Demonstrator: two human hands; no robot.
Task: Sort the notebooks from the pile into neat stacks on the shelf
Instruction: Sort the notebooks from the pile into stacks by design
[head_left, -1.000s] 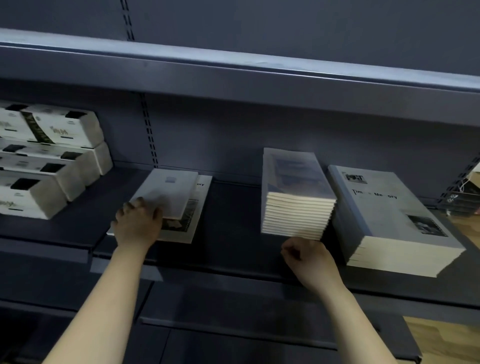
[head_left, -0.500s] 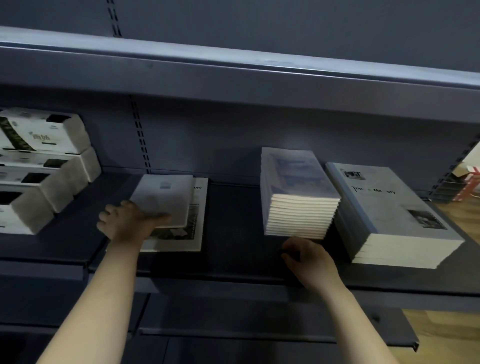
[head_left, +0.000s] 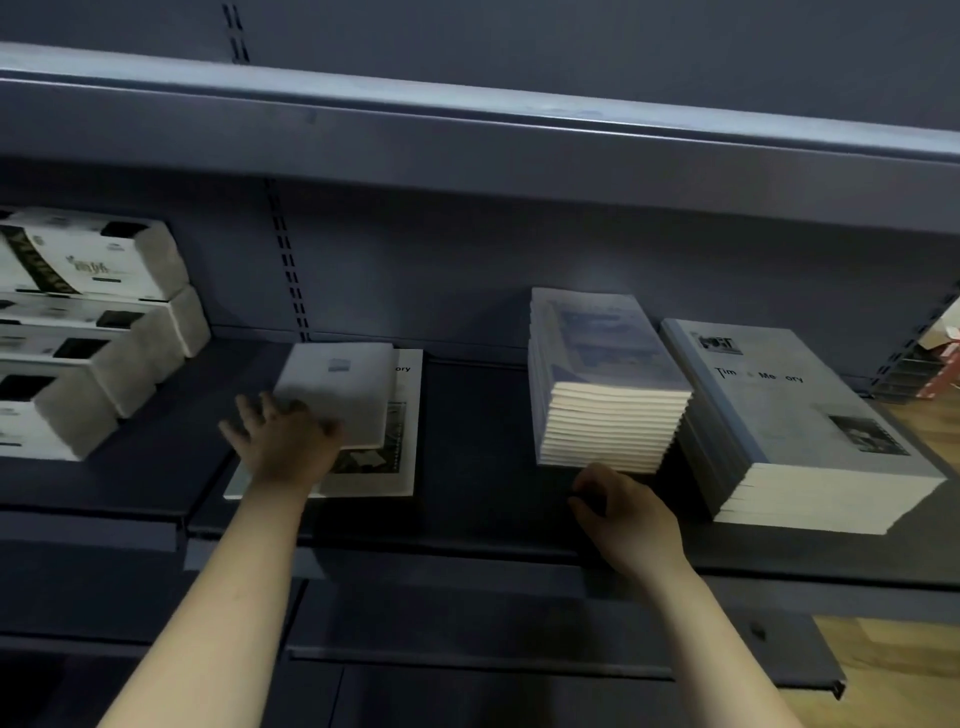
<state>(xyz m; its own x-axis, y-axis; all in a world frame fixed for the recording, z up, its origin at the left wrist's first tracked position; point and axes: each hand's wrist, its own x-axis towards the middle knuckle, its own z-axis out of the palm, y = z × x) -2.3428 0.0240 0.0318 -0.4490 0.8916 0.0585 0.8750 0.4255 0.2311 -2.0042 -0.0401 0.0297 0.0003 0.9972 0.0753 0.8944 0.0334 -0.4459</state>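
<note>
Tissue packs (head_left: 93, 332) beside left hand (head_left: 285, 441), grip splayed on notebook (head_left: 343, 389); right hand (head_left: 628, 519) curled empty before stack (head_left: 602, 400).

Dark grey metal shelving (head_left: 467, 441) — slotted back panel (head_left: 283, 249) (dimly lit) — wooden floor (head_left: 909, 670) at right.

Left hand (head_left: 283, 441) bare, left forearm (head_left: 223, 597) unsleeved to frame edge at 7 o'clock, right hand (head_left: 628, 514) bare, right forearm (head_left: 717, 639) unsleeved to frame edge at 5 o'clock
</note>
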